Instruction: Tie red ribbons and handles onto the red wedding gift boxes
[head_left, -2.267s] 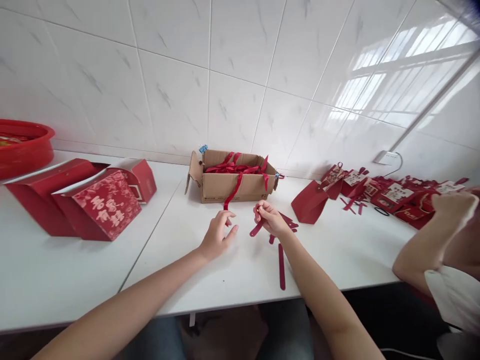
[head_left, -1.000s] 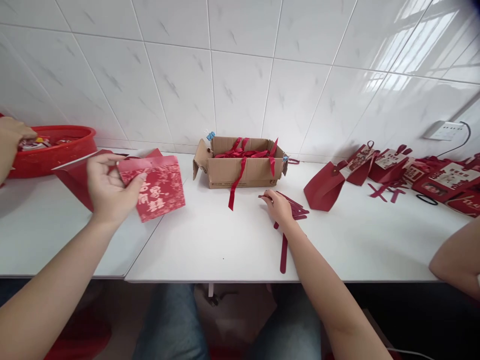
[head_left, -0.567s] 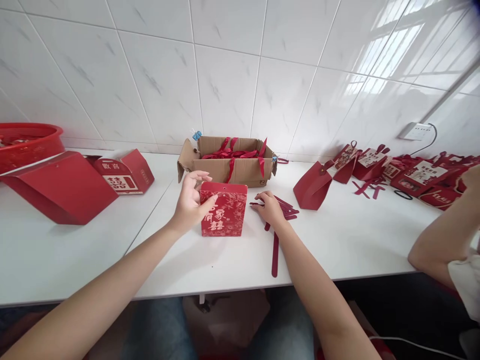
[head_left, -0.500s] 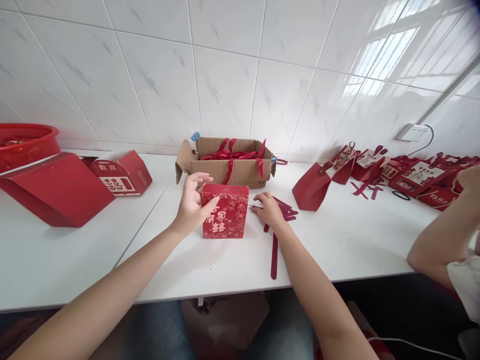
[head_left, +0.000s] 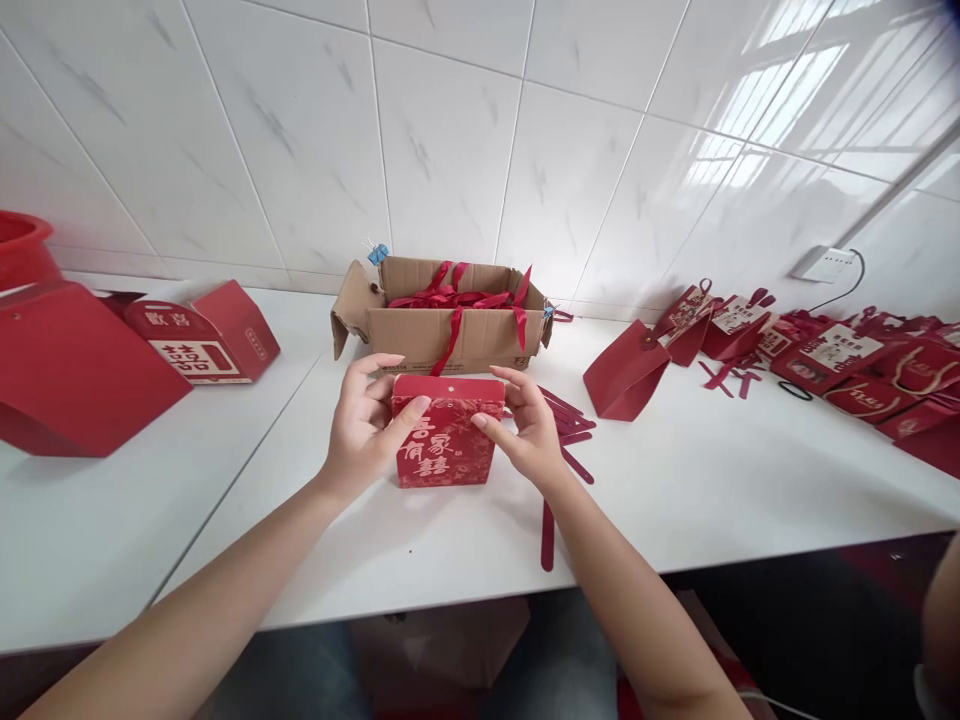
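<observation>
A small red patterned box [head_left: 447,432] with gold characters stands upright on the white table [head_left: 675,490] in front of me. My left hand [head_left: 365,425] grips its left side, thumb on the front face. My right hand [head_left: 525,425] holds its right side, fingers curled over the top edge. Several dark red strips [head_left: 566,425] lie on the table just right of my right hand, one longer strip [head_left: 547,535] nearer the front edge.
A cardboard box [head_left: 450,325] holding red ribbons sits behind the red box. Larger red boxes [head_left: 82,365] and a red box with a label [head_left: 199,335] lie at the left. A red bag [head_left: 626,370] and several more lie at the right.
My left hand brought the red patterned box from the left pile to the middle and stood it up. My right hand left the dark red strips and took the box's right side.
</observation>
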